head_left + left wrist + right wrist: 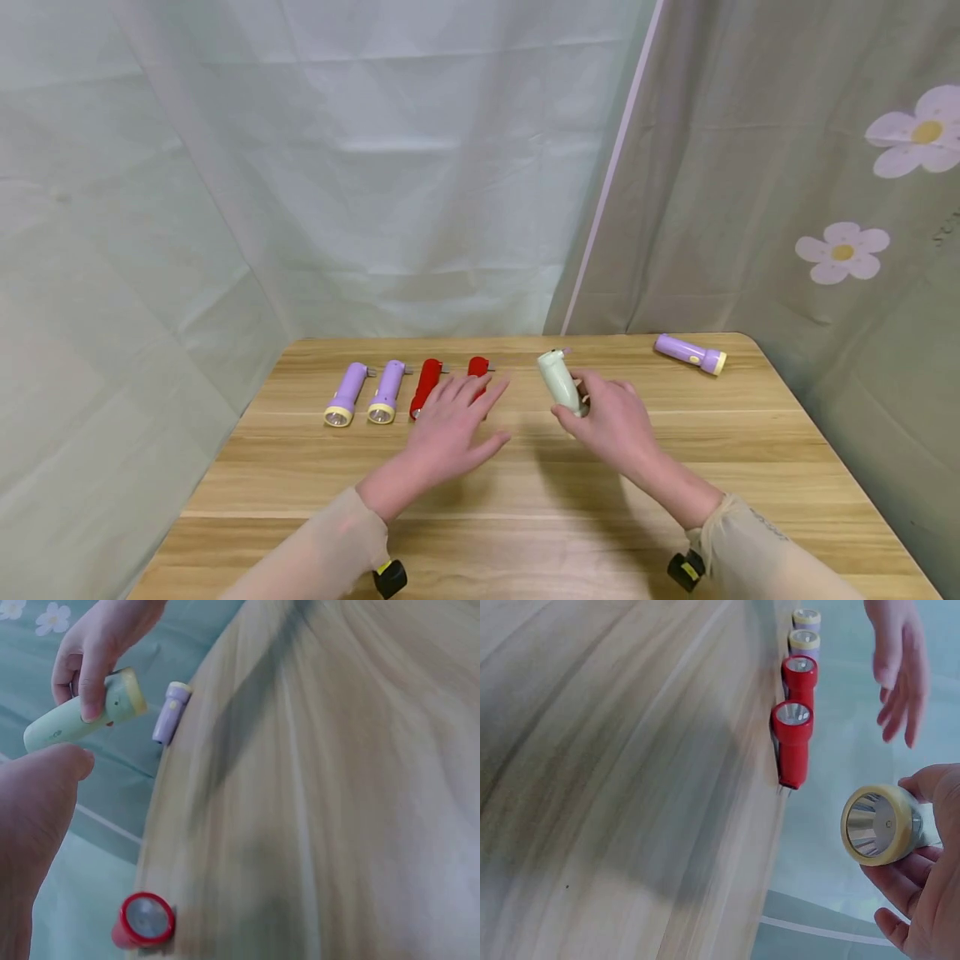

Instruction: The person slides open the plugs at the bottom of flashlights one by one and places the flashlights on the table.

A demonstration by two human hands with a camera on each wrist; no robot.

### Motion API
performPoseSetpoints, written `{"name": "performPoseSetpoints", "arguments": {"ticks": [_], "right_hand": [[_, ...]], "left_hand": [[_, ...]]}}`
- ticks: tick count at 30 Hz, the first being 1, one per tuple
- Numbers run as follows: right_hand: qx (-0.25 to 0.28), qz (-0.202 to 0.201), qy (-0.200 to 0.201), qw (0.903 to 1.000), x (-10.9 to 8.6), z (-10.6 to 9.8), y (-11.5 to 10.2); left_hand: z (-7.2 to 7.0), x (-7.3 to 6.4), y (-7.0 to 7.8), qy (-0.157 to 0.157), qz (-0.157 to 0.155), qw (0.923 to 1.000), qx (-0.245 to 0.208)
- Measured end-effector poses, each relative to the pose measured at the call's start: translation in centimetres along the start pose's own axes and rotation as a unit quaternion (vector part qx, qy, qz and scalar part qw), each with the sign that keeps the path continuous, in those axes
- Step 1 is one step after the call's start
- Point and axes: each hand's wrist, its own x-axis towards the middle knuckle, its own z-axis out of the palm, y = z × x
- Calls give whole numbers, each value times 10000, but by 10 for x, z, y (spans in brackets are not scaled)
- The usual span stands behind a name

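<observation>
My right hand (618, 421) grips a pale green flashlight (557, 379) between thumb and fingers, holding it above the table. Metal-looking prongs show at its upper end, and in the right wrist view its cream-rimmed lens (870, 826) faces the camera. With fingers spread and straight, my left hand (450, 429) hovers to the left of it, holding nothing. It overlaps two red flashlights in the head view, a left one (426, 385) and a right one (477, 367). The right red one is largely hidden there but shows whole in the right wrist view.
Left of the red pair lie two purple flashlights, an outer (350, 388) and an inner (388, 386), lens ends toward me. Another purple flashlight (679, 350) lies at the back right edge of the wooden table (510, 550). Curtains (450, 167) hang behind the table.
</observation>
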Motion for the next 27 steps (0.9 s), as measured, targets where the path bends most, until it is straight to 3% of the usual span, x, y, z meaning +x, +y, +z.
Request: {"name": "performPoseSetpoints", "arguments": {"ticks": [13, 27], "right_hand": [[67, 784, -531, 9955, 19, 16, 5], [87, 1676, -1244, 9779, 43, 53, 11]], "left_hand": [[6, -30, -11, -284, 25, 9995, 111], [19, -48, 1, -720, 44, 9972, -180]]}}
